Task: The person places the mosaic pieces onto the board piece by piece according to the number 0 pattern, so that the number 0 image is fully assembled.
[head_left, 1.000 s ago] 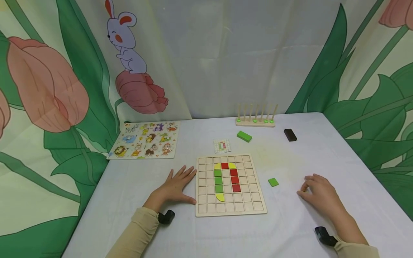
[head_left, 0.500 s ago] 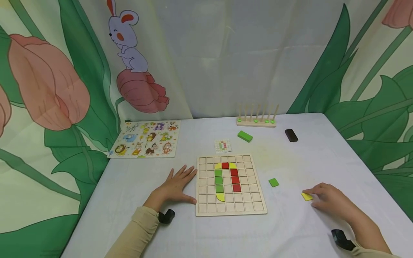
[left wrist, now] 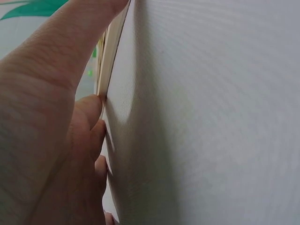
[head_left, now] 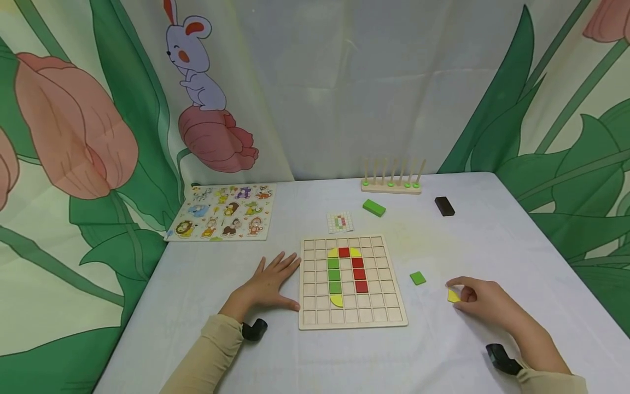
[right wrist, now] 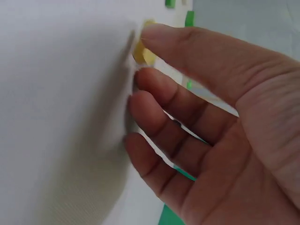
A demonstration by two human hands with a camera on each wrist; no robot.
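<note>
A wooden grid board (head_left: pixel 379 316) lies on the white table, with red, green and yellow tiles forming an arch in its squares. My left hand (head_left: pixel 268 284) rests flat with spread fingers, fingertips and thumb at the board's left edge; in the left wrist view the fingers (left wrist: pixel 96 136) meet that edge. Right of the board, my right hand (head_left: pixel 487 302) pinches a small yellow tile (head_left: pixel 453 296) between thumb and forefinger. In the right wrist view the thumb partly covers this yellow tile (right wrist: pixel 149 55), and the other fingers are bent below it. A loose green tile (head_left: pixel 417 278) lies between board and right hand.
Behind the board lie a small pattern card (head_left: pixel 339 222) and a green block (head_left: pixel 374 208). A peg stand with green rings (head_left: pixel 391 187) is at the back, a black block (head_left: pixel 444 206) to its right. An animal puzzle board (head_left: pixel 223 216) lies at the back left.
My right hand first shifted right and toward me, where the yellow tile came into view at its fingertips, then moved left with the tile pinched. The left hand has stayed in place.
</note>
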